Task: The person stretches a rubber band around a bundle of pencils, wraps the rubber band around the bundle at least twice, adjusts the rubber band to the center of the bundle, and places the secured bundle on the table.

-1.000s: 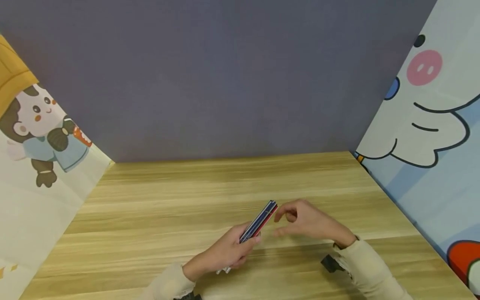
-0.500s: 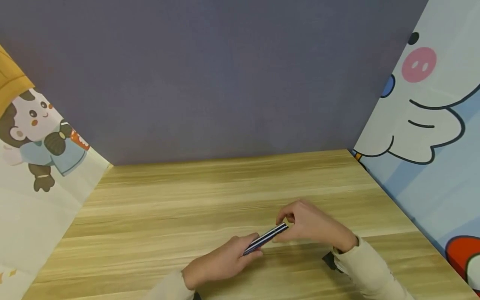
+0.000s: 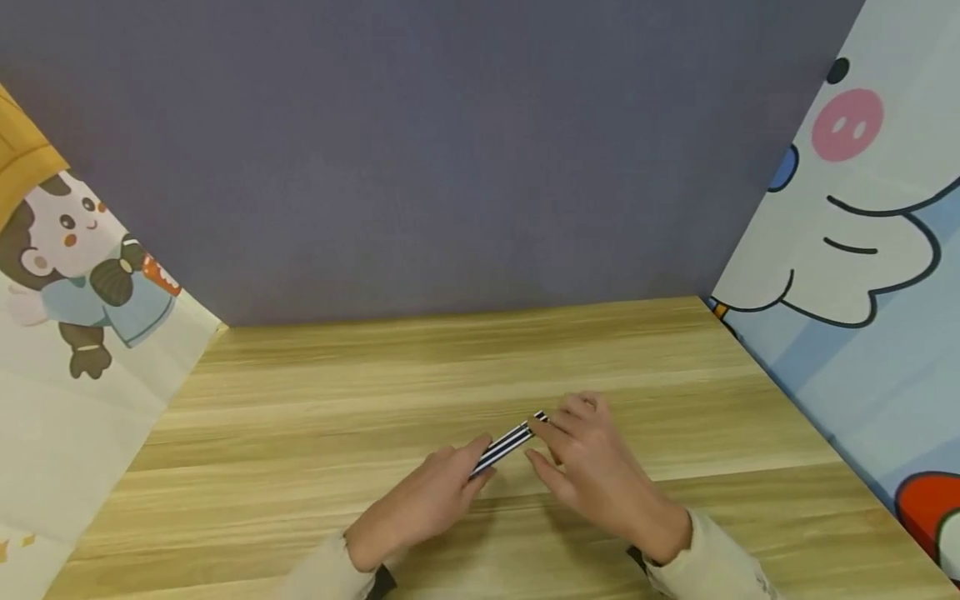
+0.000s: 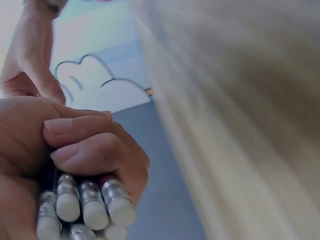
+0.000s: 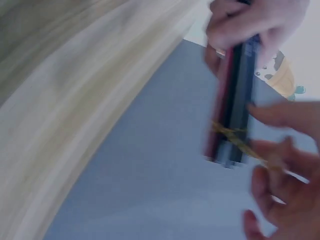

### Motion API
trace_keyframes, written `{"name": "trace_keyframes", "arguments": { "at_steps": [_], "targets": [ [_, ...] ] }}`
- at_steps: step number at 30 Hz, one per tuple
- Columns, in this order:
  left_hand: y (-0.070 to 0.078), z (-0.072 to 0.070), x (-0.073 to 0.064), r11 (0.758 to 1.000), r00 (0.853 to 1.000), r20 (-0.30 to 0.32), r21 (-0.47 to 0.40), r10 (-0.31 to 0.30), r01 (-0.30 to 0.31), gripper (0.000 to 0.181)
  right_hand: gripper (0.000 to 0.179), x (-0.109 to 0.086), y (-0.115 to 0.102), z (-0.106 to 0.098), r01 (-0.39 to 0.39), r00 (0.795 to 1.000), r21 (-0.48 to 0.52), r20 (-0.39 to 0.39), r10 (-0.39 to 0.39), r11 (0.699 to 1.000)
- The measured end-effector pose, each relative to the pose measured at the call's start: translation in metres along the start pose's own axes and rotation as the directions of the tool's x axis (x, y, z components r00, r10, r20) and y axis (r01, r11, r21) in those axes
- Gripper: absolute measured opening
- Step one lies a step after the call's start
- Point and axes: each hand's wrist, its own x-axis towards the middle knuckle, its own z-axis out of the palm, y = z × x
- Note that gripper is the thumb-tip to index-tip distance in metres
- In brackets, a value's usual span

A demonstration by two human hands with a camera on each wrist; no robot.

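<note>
My left hand grips a bundle of pencils, dark striped ones with a red one among them. In the left wrist view its curled fingers wrap the bundle, and several white erasers in silver ferrules stick out below them. A yellowish rubber band crosses the pencils near their other end. From there it stretches to the fingers of my right hand, which hold it beside the bundle. The right thumb lies close along the pencils' side.
Both hands work above a wood-grain table. A grey panel stands behind it. Cartoon-printed walls rise at the left and right.
The bundle dipped toward the right hand, then shifted left and slightly up. My right hand came from beside the pencils to their end and now pulls the rubber band.
</note>
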Motion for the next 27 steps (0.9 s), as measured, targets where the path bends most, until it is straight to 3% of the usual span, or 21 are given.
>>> {"name": "trace_keyframes", "arguments": {
  "at_steps": [4, 8, 11, 13, 16, 18, 21, 24, 26, 27],
  "targets": [
    [0.003, -0.007, 0.001, 1.0, 1.0, -0.013, -0.009, 0.006, -0.006, 0.012, 0.031, 0.002, 0.0, 0.003, 0.013, 0.991, 0.109, -0.134, 0.002, 0.994],
    [0.002, -0.005, 0.002, 1.0, 1.0, -0.022, 0.014, -0.016, 0.017, 0.014, 0.015, 0.001, -0.004, 0.011, 0.082, 0.986, 0.004, -0.144, -0.081, 0.997],
    [0.0, -0.002, 0.002, 1.0, 0.999, -0.027, 0.007, -0.027, 0.027, 0.017, 0.032, 0.0, -0.009, 0.016, 0.147, 0.973, -0.072, -0.171, -0.158, 0.986],
    [-0.002, -0.001, 0.003, 1.0, 0.999, -0.036, -0.003, -0.025, 0.025, 0.017, 0.035, 0.001, -0.014, 0.018, 0.199, 0.948, -0.086, -0.234, -0.214, 0.976],
    [-0.003, -0.001, 0.004, 1.0, 0.999, -0.045, -0.025, -0.012, 0.011, 0.018, 0.03, 0.003, -0.02, 0.019, 0.278, 0.909, 0.027, -0.33, -0.254, 0.96],
    [-0.003, -0.002, 0.005, 0.999, 0.999, -0.047, -0.039, -0.007, 0.005, 0.016, 0.028, 0.003, -0.022, 0.019, 0.304, 0.902, 0.154, -0.364, -0.232, 0.94],
    [-0.002, -0.005, 0.005, 0.997, 0.999, -0.049, -0.083, -0.009, 0.005, 0.013, 0.021, 0.0, -0.021, 0.016, 0.236, 0.938, 0.366, -0.329, -0.112, 0.9],
    [-0.003, -0.01, 0.006, 0.992, 0.997, -0.075, -0.124, -0.022, 0.012, 0.011, 0.015, -0.002, -0.018, 0.009, 0.049, 0.974, 0.504, -0.215, 0.07, 0.862],
    [-0.004, -0.012, 0.008, 0.987, 0.995, -0.096, -0.158, -0.038, 0.023, 0.01, 0.018, -0.003, -0.015, 0.005, -0.095, 0.975, 0.548, -0.119, 0.189, 0.831],
    [-0.004, -0.012, 0.008, 0.985, 0.993, -0.107, -0.171, -0.047, 0.028, 0.009, 0.021, -0.003, -0.014, 0.004, -0.168, 0.966, 0.564, -0.07, 0.25, 0.808]
  ]
}}
